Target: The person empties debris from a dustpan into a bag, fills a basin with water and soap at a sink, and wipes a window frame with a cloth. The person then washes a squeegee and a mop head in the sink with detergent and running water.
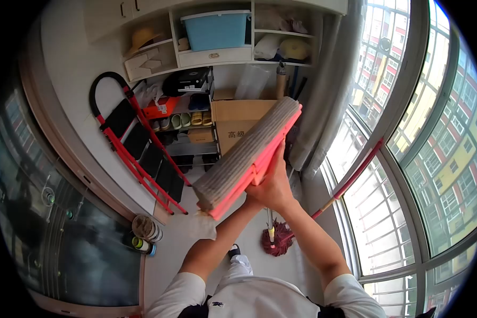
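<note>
A sponge mop head (249, 153) with a ridged grey sponge and a pink-red frame is raised in front of me, tilted up to the right. My right hand (275, 183) is wrapped round the frame near its middle. Beside that wrist, my left hand (253, 197) lies mostly hidden behind the mop head and my right hand, so its fingers cannot be made out. Something pale and blurred (200, 225) hangs by the lower left end of the mop head. Below my hands, a dark red string mop (277, 238) rests on the floor.
A red-framed step ladder (148, 151) leans at the left, near a shoe rack (191, 127) and a cardboard box (236, 114). Jars (143, 245) stand by the glass door. A red pole (355, 177) leans along the right windows. Cabinets (214, 55) hang above.
</note>
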Motion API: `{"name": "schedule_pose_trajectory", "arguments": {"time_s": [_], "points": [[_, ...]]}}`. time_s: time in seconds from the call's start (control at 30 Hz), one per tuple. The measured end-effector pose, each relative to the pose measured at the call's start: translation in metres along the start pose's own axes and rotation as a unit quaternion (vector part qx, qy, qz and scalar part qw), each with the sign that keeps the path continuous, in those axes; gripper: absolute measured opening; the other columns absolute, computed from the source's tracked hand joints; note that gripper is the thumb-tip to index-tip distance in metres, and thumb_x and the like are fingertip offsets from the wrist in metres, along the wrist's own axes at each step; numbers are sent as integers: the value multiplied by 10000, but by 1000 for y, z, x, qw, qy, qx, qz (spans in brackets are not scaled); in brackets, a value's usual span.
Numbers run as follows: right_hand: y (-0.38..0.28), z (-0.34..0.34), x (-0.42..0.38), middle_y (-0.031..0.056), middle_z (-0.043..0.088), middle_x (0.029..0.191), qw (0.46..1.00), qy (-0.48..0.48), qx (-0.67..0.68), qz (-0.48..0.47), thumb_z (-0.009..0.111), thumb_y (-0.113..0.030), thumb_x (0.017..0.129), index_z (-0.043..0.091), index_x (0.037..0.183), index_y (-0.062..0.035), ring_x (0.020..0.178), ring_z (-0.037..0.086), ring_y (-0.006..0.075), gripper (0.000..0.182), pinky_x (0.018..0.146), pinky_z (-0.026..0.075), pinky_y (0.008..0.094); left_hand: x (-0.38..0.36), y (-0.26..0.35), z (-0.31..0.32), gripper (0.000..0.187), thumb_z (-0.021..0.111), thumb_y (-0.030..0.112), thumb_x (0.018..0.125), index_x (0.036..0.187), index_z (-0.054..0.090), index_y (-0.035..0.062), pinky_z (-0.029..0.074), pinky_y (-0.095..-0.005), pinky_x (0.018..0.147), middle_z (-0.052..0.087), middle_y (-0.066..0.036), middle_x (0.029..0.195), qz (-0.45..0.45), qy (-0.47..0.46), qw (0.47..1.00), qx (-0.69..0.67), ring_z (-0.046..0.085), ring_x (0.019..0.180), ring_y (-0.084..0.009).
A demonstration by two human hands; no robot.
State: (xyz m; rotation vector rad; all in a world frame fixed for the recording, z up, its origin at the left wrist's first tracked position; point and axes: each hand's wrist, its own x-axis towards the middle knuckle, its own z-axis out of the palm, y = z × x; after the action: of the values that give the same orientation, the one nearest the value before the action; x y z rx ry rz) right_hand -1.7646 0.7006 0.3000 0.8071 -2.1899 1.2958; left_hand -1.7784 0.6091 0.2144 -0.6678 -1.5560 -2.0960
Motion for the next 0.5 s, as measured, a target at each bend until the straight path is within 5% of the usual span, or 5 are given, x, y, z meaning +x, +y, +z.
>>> {"name": "schedule_pose_trajectory", "arguments": {"time_s": [0.17, 0.23, 0.37, 0.43, 0.5], "points": [[96, 29, 113, 198, 349, 1457, 982, 69, 176, 7, 874, -203, 603, -25, 1497, 33, 1298, 438, 314, 1290, 1069, 385, 402, 128, -47, -67, 642, 729, 339, 815, 1316, 480, 25, 459, -366, 982, 574, -172, 1282, 0, -168, 972, 162, 567, 1186, -287], [147, 18, 154, 149, 417, 1348, 971, 121, 205, 3, 781, -230, 715, 120, 1463, 0, 1176, 481, 269, 1025, 994, 413, 385, 173, -73, -100, 717, 763, 386, 783, 1325, 475, 16, 451, -373, 994, 573, -191, 1292, -5, -194, 954, 227, 565, 1196, -310], [254, -71, 247, 50, 552, 1129, 942, 239, 231, -56, 596, -285, 940, 408, 1396, -66, 932, 568, 181, 540, 845, 470, 351, 253, -166, -207, 592, 709, 237, 817, 1322, 503, 6, 482, -378, 972, 639, -203, 1198, -99, -103, 943, 300, 624, 1130, -277], [213, -128, 300, 115, 603, 1175, 891, 283, 354, 7, 588, -327, 933, 398, 1404, -63, 1026, 610, 253, 572, 870, 497, 394, 284, -211, -265, 514, 689, 279, 819, 1241, 567, 12, 503, -387, 930, 653, -188, 1180, -148, -57, 931, 329, 639, 1096, -299], [214, -232, 341, 154, 565, 1218, 898, 220, 382, 5, 563, -342, 930, 408, 1390, -66, 1041, 606, 282, 559, 953, 483, 489, 320, -258, -316, 466, 680, 267, 821, 1199, 590, 9, 515, -386, 900, 667, -187, 1143, -174, 2, 921, 348, 656, 1051, -296]]}}
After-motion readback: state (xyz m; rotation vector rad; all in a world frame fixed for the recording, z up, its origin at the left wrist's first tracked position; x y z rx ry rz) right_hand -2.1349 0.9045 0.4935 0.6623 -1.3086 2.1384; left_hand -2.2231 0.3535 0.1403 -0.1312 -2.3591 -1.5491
